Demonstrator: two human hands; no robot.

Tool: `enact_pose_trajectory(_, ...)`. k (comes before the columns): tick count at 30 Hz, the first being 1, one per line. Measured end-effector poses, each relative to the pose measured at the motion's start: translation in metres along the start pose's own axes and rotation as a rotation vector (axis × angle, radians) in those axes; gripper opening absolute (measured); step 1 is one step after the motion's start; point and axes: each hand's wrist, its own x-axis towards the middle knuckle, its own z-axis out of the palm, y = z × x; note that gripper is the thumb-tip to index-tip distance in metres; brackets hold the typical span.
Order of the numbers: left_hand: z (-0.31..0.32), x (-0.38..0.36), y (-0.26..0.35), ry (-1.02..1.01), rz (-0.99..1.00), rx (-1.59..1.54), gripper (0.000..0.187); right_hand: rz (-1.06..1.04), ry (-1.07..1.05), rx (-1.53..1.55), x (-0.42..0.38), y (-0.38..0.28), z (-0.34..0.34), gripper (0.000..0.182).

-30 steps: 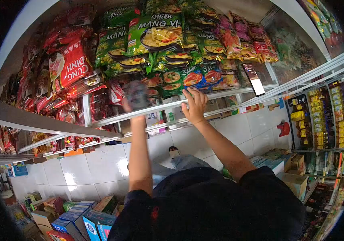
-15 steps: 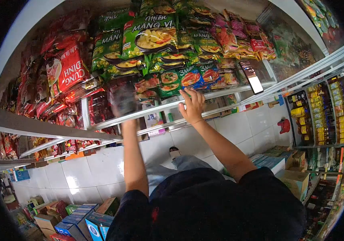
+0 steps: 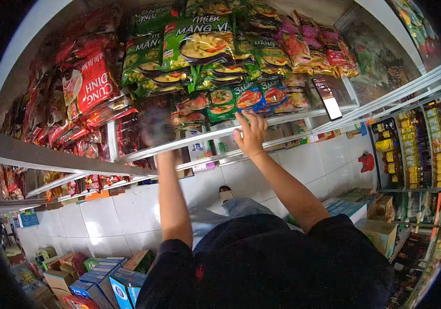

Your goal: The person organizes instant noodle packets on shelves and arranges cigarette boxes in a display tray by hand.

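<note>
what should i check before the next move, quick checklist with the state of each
1. Right hand steady at the front rail: ok, fingers spread there.
2. Left hand grip known: cannot tell, it blurs into a dark patch.
3. Phone well back from the edge: not ok, its lower end reaches the rail.
4. Phone apart from the right hand: ok, it lies to the right.
5. Large green pack label readable: ok, face up, lettering upright.
6. Red pack turned the same way: not ok, its large lettering is upside down.
</note>
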Motion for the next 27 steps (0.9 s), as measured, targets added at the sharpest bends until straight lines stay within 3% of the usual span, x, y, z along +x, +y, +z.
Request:
enact_pose_trajectory(2, -0.034, -0.015, 0.051, 0.393, 0.453, 1.368, 0.032, 0.018, 0.011, -0.004, 0.0, -0.001, 0.001, 0.043)
enact_pose_trajectory(3, -0.042, -0.015, 0.042, 0.387, 0.451, 1.371, 0.032, 0.023, 0.014, -0.004, 0.0, -0.002, 0.002, 0.043)
enact_pose_trajectory(7, -0.051, -0.017, -0.049, 0.378, 0.125, 0.164, 0.028, 0.025, 0.02, -0.021, 0.0, -0.003, 0.001, 0.042)
enact_pose_trajectory(8, -0.014, -0.017, -0.067, 0.522, -0.108, 0.364, 0.028, 0.014, 0.016, -0.026, 0.0, -0.002, 0.0, 0.042)
enact_pose_trajectory(9, 0.063, -0.015, -0.09, 0.22, -0.274, -0.386, 0.027, 0.011, 0.012, -0.028, 0.0, -0.002, -0.002, 0.042)
enact_pose_trajectory(11, 0.11, -0.023, -0.115, 0.817, -0.416, -0.181, 0.028, 0.012, -0.056, 0.006, 0.002, -0.002, -0.007, 0.041)
enact_pose_trajectory(12, 0.104, -0.024, -0.115, 0.716, -0.397, -0.125, 0.03, 0.009, -0.051, 0.01, -0.001, -0.005, -0.008, 0.041)
enact_pose_trajectory(13, 0.092, -0.023, -0.116, 0.612, -0.377, -0.066, 0.032, 0.138, 0.003, 0.148, -0.009, -0.011, -0.01, 0.04)
enact_pose_trajectory(15, 0.07, -0.039, -0.109, 0.631, -0.37, 0.359, 0.037, 0.399, 0.102, 0.38, -0.038, -0.032, -0.012, 0.038)
enact_pose_trajectory(17, 0.065, -0.062, -0.111, 0.45, -0.04, 1.137, 0.041, 0.737, 0.192, 0.669, -0.073, -0.056, 0.018, 0.034)
enact_pose_trajectory(18, 0.082, -0.072, -0.108, 0.446, -0.112, 1.15, 0.043, 0.953, 0.234, 0.865, -0.085, -0.063, 0.039, 0.031)
enact_pose_trajectory(19, 0.101, -0.081, -0.107, 0.441, -0.188, 1.165, 0.046, 0.96, 0.237, 0.873, -0.081, -0.067, 0.045, 0.031)
enact_pose_trajectory(20, 0.104, -0.089, -0.111, 0.315, -0.047, 1.397, 0.05, 1.327, 0.124, 1.482, -0.072, -0.068, 0.051, 0.031)
enact_pose_trajectory(21, 0.104, -0.095, -0.106, 0.181, -0.297, 1.753, 0.055, 1.651, -0.033, 2.109, -0.063, -0.069, 0.056, 0.032)
enact_pose_trajectory(22, 0.109, -0.1, -0.105, 0.159, -0.198, 1.936, 0.056, 1.654, -0.026, 2.117, -0.059, -0.072, 0.063, 0.032)
enact_pose_trajectory(24, 0.12, -0.107, -0.102, 0.128, -0.093, 2.114, 0.058, 1.514, -0.325, 1.825, -0.053, -0.074, 0.074, 0.037)
enact_pose_trajectory(27, 0.18, -0.1, -0.068, 0.167, -0.168, 2.153, 0.048, 1.622, -0.217, 1.86, -0.05, -0.057, 0.108, 0.035)
